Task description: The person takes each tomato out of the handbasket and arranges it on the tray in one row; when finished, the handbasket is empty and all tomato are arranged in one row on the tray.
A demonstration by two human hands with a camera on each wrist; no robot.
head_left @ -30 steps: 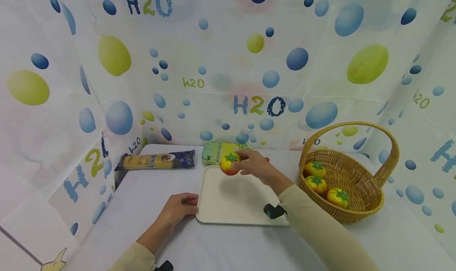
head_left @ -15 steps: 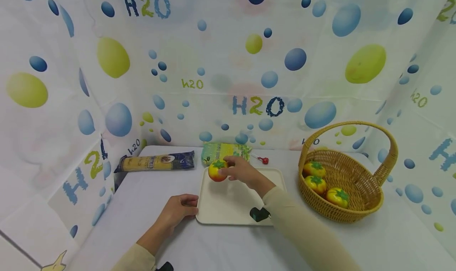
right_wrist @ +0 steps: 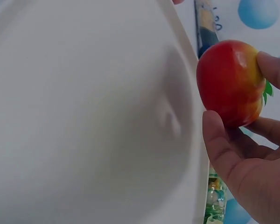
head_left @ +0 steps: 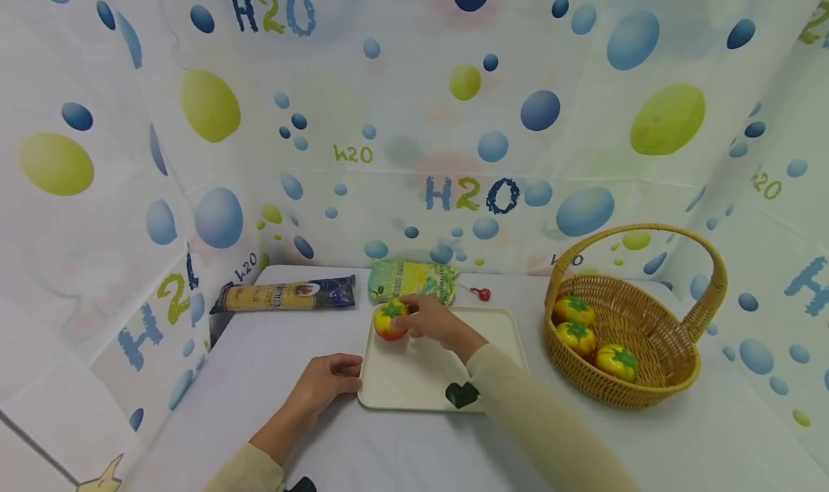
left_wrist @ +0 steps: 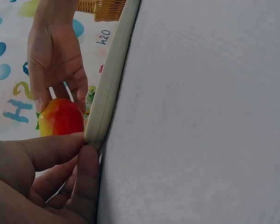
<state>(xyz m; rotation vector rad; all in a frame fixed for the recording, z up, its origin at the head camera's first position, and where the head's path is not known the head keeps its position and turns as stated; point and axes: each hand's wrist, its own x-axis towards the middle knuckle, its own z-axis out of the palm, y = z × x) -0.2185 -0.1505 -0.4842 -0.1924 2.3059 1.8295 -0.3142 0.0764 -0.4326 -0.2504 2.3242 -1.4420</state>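
Observation:
A red-and-yellow persimmon [head_left: 391,321] with a green leafy cap is held in the fingers of my right hand [head_left: 432,321]. It hangs close over the back left corner of a cream tray [head_left: 440,377]; the right wrist view shows its red underside and a shadow on the tray. My left hand [head_left: 324,380] pinches the tray's left edge between thumb and forefinger, as the left wrist view shows at the rim [left_wrist: 105,88]. Three more persimmons, among them one near the front [head_left: 615,362], lie in the wicker basket [head_left: 648,395] on the right.
Behind the tray lie a green and yellow packet [head_left: 411,280] and a red lollipop [head_left: 481,293]. A long pasta pack [head_left: 285,295] lies at the back left. The basket's tall handle [head_left: 637,227] arches above its rim. Patterned sheets [head_left: 401,103] wall the white table.
My right hand has carried the persimmon left and down, closer to the tray's back left corner, uncovering the lollipop. My left hand stays at the tray's edge.

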